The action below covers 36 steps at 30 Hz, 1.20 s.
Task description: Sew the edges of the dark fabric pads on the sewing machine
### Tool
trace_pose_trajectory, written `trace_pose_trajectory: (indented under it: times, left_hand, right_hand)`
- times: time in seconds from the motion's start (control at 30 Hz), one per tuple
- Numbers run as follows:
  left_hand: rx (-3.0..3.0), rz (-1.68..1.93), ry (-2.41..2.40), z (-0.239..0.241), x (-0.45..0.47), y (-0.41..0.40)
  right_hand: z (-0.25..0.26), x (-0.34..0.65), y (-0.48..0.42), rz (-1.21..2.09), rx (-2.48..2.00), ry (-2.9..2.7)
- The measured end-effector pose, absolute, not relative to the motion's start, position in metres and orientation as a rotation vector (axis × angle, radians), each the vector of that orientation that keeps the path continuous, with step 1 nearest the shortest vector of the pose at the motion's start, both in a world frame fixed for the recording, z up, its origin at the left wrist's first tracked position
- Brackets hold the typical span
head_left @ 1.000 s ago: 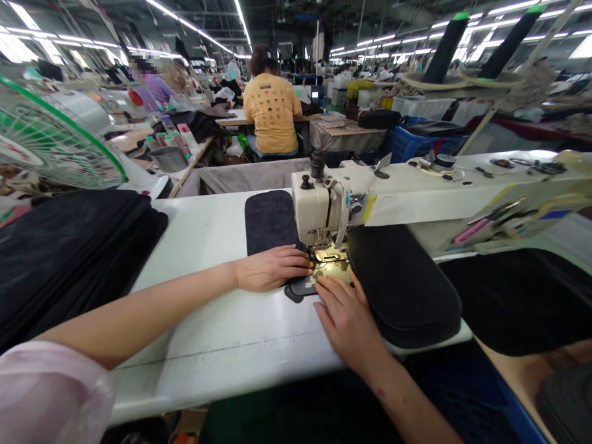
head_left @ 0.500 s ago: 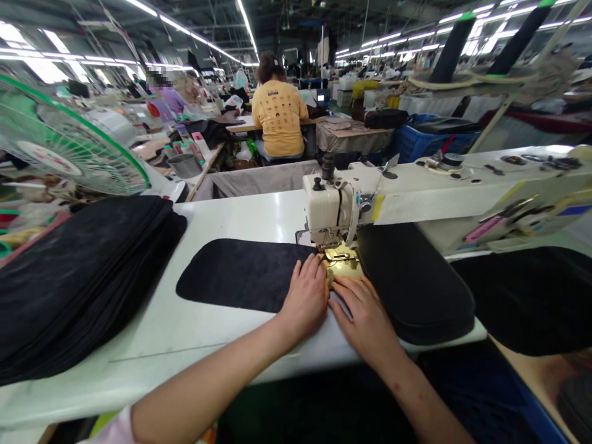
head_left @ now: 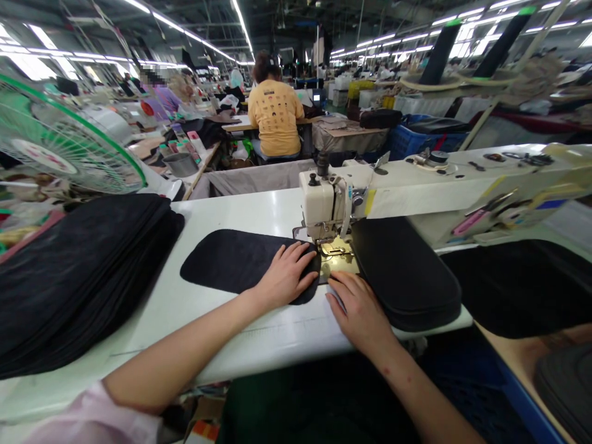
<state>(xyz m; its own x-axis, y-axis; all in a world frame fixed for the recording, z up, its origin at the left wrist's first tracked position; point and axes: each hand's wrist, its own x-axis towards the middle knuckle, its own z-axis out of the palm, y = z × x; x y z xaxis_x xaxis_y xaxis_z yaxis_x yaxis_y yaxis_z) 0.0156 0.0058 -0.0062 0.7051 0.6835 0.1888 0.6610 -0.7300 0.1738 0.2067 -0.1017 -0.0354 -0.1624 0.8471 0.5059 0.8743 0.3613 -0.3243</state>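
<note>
My left hand lies flat, fingers spread, on the right end of a black rounded fabric panel, just left of the sewing machine's needle area. My right hand rests with its fingers stretched out at the front edge of the brass-coloured needle plate; nothing shows in its grasp. Above the plate stands the white head of the sewing machine. Close to the right hand, a stack of smooth black panels lies under the machine arm.
A tall pile of black fabric panels covers the table's left side, with a green-rimmed fan behind it. More black panels lie at right above a blue crate. A person in a yellow shirt sits ahead.
My left hand has shifted left, away from the needle plate, and its fingers have spread. The panel's right end now shows beside the plate. My right hand stays near the plate.
</note>
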Motion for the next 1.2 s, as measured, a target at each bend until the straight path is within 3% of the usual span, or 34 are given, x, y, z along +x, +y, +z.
trace_pose_trajectory:
  times: [0.37,0.9,1.2]
  left_hand:
    - [2.906,0.260,0.529,0.006,-0.004,0.041]
    - [2.924,0.231,0.129,0.012,-0.003,0.061]
    - [2.912,0.270,0.181,0.010,-0.002,0.059]
  right_hand:
    - [-0.034,0.208,-0.102,0.001,-1.481,-1.982]
    - [-0.032,0.209,-0.102,0.048,-1.499,-1.969]
    - [-0.032,0.209,-0.103,0.048,-1.507,-1.957]
